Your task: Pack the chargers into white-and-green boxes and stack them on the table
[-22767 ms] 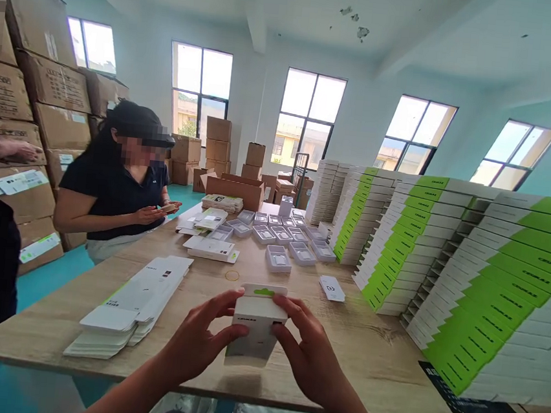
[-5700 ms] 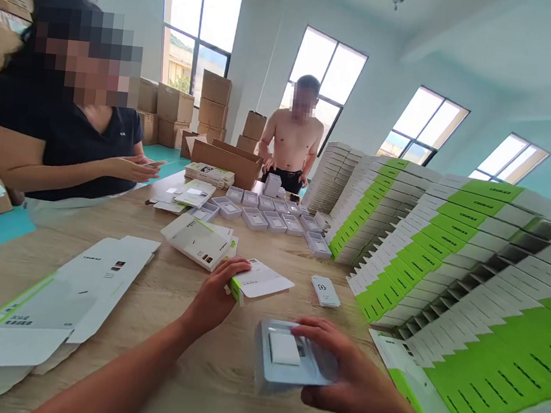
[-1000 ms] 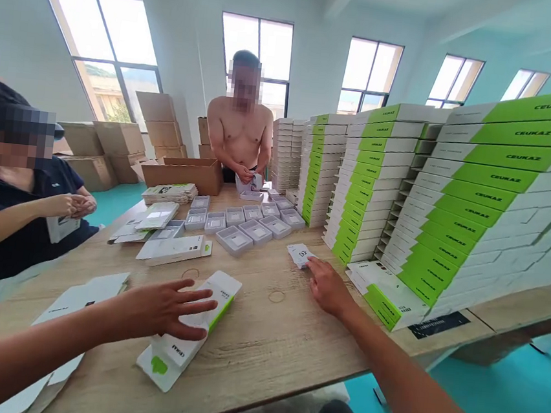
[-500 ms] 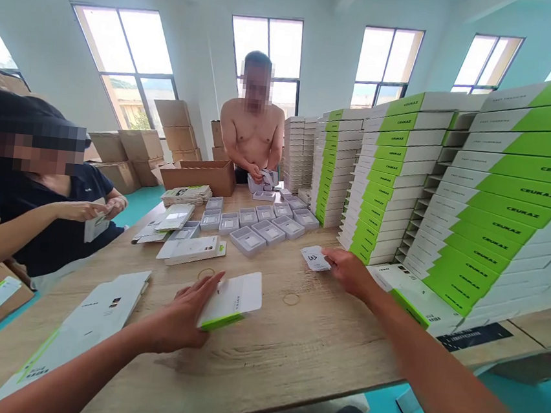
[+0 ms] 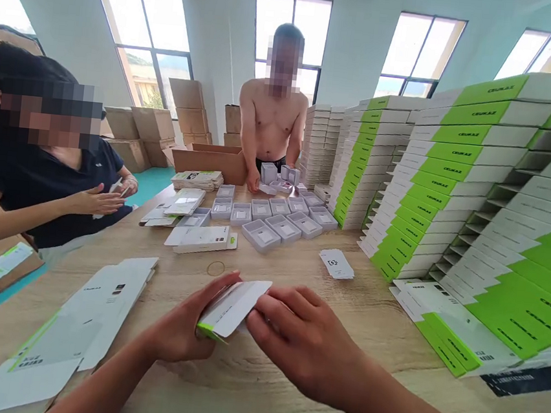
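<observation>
1. Nearest, the wearer's left hand (image 5: 186, 328) has its grip closed around a white-and-green carton (image 5: 226, 312), held above the near middle of the table (image 5: 238, 391).
2. The right hand (image 5: 304, 339) curls at the carton's upper-right end. Its fingers hide whatever they meet, so I cannot tell whether that grip pinches anything. Both forearms are cut off below.
3. The carton slants from its green edge at lower left to a white end pointing up, right and away. The left hand covers much of it, leaving its full long axis uncertain.
4. At left, flattened cartons (image 5: 81, 324) slant away, cropped below.
5. Beyond lie a rubber band (image 5: 215, 267), white cards (image 5: 337, 264) and plastic trays (image 5: 276, 226).
6. Stacked cartons (image 5: 446, 177) rise at right, cropped by the edge.
7. Farther, two co-workers stand left (image 5: 48, 184) and opposite (image 5: 273, 125); the left one's small item is unclear.
</observation>
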Demonstrator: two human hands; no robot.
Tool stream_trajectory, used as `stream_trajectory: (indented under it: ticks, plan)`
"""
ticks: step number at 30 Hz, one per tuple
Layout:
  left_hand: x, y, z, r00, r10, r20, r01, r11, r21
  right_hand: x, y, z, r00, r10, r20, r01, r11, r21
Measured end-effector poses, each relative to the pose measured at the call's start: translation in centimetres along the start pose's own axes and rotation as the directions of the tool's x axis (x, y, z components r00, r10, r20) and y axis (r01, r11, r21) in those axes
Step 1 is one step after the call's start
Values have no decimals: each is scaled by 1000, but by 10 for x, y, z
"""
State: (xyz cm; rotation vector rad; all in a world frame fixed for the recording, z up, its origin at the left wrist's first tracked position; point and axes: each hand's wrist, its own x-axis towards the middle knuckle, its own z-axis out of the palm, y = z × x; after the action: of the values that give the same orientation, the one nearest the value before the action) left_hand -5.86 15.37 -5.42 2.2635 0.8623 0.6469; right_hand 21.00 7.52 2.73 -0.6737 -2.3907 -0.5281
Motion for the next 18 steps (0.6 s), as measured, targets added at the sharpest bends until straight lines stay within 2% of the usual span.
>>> stream_trajectory:
  ticks: [3,5,6,7,8,9,11,13,15,18]
  plan:
    - [-2,-5,0,998,-12,-64,10,999,-32,7,3,15,999,16,-40,-11,990,138]
    - [-3,-8,-2,996,-30,-83,24,997,-74,9,20,36,982,141,-128,-99,951,293]
    - [-4,-10,-3,995,-38,-89,28,994,-110,11,35,51,961,254,-110,-205,920,333]
    - [-4,-11,-5,994,-46,-96,32,988,-148,14,53,68,921,383,-68,-338,875,346]
    - [-5,-12,-7,993,-54,-101,35,983,-181,17,73,87,848,526,57,-521,812,263]
    - [-6,-14,-9,992,-57,-108,35,979,-201,22,92,107,760,602,245,-640,758,124]
    - [-6,-16,-15,988,-61,-139,33,981,-192,32,125,141,684,615,392,-678,734,31]
    - [-6,-16,-22,983,-66,-174,40,988,-150,38,141,163,645,608,463,-677,736,-24]
    - [-4,-15,-28,979,-67,-192,44,991,-123,35,135,169,619,608,497,-671,739,-68]
    - [-3,-11,-33,978,-66,-199,42,991,-125,16,95,152,608,577,545,-638,764,-97]
